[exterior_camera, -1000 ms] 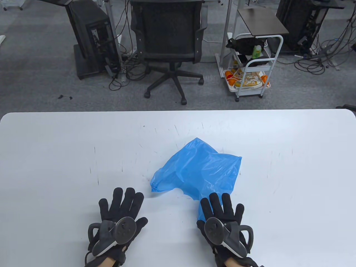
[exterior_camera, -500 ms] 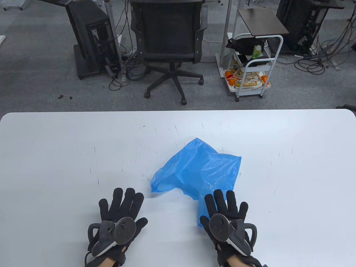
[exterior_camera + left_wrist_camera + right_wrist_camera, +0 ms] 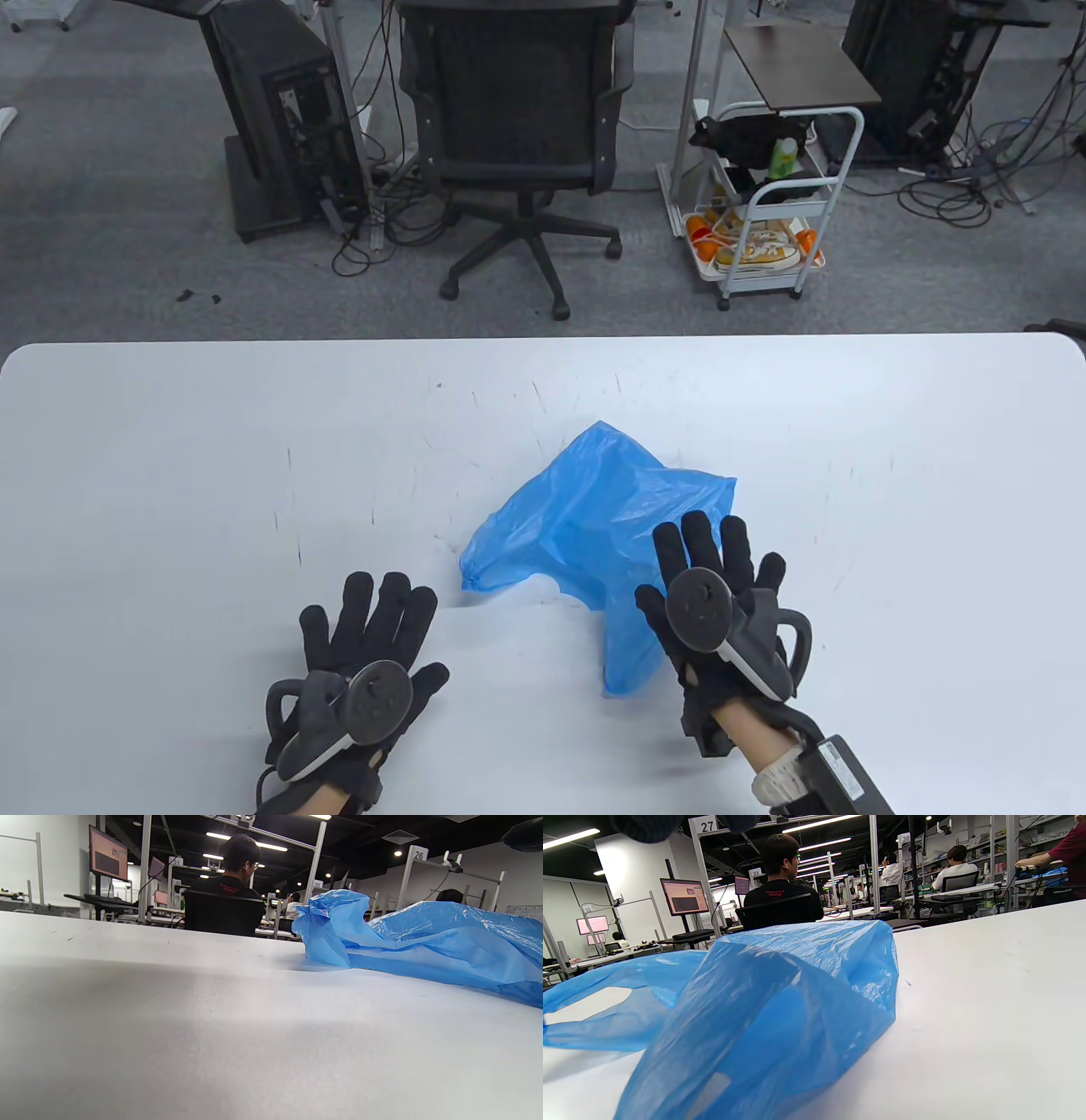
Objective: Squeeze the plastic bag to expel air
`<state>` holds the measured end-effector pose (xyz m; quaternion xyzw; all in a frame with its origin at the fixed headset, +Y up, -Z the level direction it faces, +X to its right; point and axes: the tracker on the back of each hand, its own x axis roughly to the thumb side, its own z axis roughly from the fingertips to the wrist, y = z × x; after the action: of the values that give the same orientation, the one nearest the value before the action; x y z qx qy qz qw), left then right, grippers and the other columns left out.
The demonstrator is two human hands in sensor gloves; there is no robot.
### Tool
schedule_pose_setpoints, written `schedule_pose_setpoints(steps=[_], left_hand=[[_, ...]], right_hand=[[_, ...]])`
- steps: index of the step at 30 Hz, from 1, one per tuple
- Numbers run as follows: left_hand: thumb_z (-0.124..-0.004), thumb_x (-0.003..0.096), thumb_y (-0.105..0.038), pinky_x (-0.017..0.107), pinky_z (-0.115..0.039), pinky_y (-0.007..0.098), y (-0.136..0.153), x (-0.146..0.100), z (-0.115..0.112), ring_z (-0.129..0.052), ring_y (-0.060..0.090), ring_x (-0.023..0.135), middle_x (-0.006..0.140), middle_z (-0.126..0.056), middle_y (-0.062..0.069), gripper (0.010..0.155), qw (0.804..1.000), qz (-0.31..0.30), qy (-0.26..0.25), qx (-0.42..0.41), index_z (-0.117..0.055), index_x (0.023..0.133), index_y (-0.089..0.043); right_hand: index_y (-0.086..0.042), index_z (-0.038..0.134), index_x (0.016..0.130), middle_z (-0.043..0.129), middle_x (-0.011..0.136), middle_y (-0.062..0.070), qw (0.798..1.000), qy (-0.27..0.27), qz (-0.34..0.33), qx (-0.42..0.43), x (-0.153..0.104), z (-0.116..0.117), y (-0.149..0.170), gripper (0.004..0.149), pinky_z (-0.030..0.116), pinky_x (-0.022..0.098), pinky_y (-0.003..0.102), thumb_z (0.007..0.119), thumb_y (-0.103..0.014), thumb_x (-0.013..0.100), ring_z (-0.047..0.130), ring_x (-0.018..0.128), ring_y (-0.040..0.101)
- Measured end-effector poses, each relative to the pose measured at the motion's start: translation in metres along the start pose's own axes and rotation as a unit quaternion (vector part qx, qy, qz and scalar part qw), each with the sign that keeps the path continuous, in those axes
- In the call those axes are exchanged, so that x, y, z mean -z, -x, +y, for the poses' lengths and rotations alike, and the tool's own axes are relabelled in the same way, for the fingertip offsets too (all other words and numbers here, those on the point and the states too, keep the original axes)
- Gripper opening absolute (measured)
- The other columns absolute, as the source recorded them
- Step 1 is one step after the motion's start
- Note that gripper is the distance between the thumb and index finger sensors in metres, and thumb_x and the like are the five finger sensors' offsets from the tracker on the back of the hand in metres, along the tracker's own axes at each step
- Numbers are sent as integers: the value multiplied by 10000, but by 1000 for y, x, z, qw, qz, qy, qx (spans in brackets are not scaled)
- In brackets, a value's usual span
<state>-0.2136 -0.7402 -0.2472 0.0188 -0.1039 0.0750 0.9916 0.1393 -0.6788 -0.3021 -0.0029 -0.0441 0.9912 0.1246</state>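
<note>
A puffy blue plastic bag (image 3: 594, 518) lies on the white table (image 3: 170, 475) near the middle. It also shows in the left wrist view (image 3: 424, 938) and fills the right wrist view (image 3: 763, 1005). My right hand (image 3: 713, 564) is spread open, fingers extended over the bag's right near part; whether it touches the bag I cannot tell. My left hand (image 3: 369, 620) lies flat and open on the table, left of the bag and apart from it. One bag handle (image 3: 628, 654) trails toward me beside my right wrist.
Beyond the table's far edge stand an office chair (image 3: 517, 127), a computer tower (image 3: 280, 119) and a white cart (image 3: 764, 204) with shoes and oranges. Cables run across the floor.
My right hand has lifted and moved forward, from the bag's near handle to over the bag's right part. The left hand and the bag have stayed in place.
</note>
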Motion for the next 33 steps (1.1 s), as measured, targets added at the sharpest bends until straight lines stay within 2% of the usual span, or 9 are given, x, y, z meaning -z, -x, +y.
schedule_pose_setpoints(steps=[14, 19, 27, 33], left_hand=[[-585, 472, -631, 766, -177, 734, 4, 2, 1, -117, 330, 1171, 1256, -194, -44, 779, 1000, 10, 6, -4, -242, 1130, -394], [-584, 472, -631, 766, -176, 734, 4, 2, 1, -114, 330, 1172, 1257, -192, -44, 781, 1000, 11, 12, 0, -239, 1132, -393], [-585, 471, -631, 765, -176, 734, 5, 2, 2, -115, 330, 1171, 1256, -193, -45, 781, 1000, 14, 18, 4, -241, 1131, -393], [-585, 472, -631, 766, -174, 733, 5, 2, 2, -114, 330, 1170, 1257, -193, -43, 781, 1000, 15, 20, 7, -241, 1131, -392]], right_hand=[[-325, 376, 1085, 268, 1210, -22, 995, -29, 83, -41, 75, -5, 32, 706, 222, 703, 710, 721, -441, 480, 133, 1096, 326], [-340, 373, 1073, 279, 1205, -47, 990, -55, 108, -78, 100, 7, 46, 711, 255, 717, 693, 755, -389, 476, 156, 1100, 306], [-381, 274, 1052, 219, 1191, -98, 976, -107, 136, -131, 130, 36, 64, 778, 276, 729, 679, 789, -323, 472, 155, 1102, 279], [-415, 223, 1030, 204, 1180, -147, 967, -120, 118, -190, 148, 53, 64, 817, 267, 742, 672, 802, -298, 466, 140, 1106, 256]])
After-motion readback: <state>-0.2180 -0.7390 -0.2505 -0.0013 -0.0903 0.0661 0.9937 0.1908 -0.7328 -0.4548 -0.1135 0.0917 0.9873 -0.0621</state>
